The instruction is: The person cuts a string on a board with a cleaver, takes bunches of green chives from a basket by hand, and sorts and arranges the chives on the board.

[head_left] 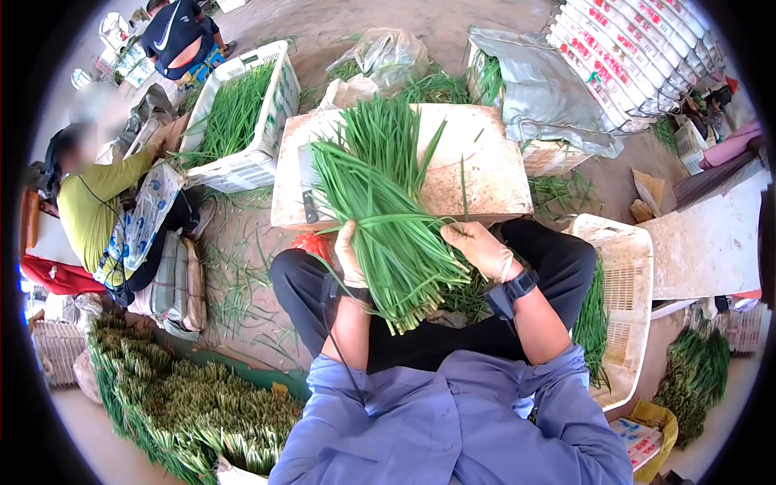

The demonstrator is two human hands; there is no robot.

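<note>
A thick bunch of green garlic chives [396, 250] is held up over my lap, cut stem ends toward me and leaves reaching over the board. My left hand [350, 257], in a thin pale glove, grips its left side. On the other side, my gloved right hand [482, 249] is closed with thumb and fingers together at the end of a leaf strand [400, 219] that runs across the bunch. Behind, more loose chives [380, 133] lie on the stained white board [477, 182]. A knife [309, 194] rests at the board's left edge.
White crates [279, 105] of chives stand left and right [634, 315]. Upright bunches [194, 404] fill the lower left. A grey cover [533, 97] drapes a crate at the back right. A co-worker in a yellow-green top [97, 202] sits left; another person [178, 40] bends behind.
</note>
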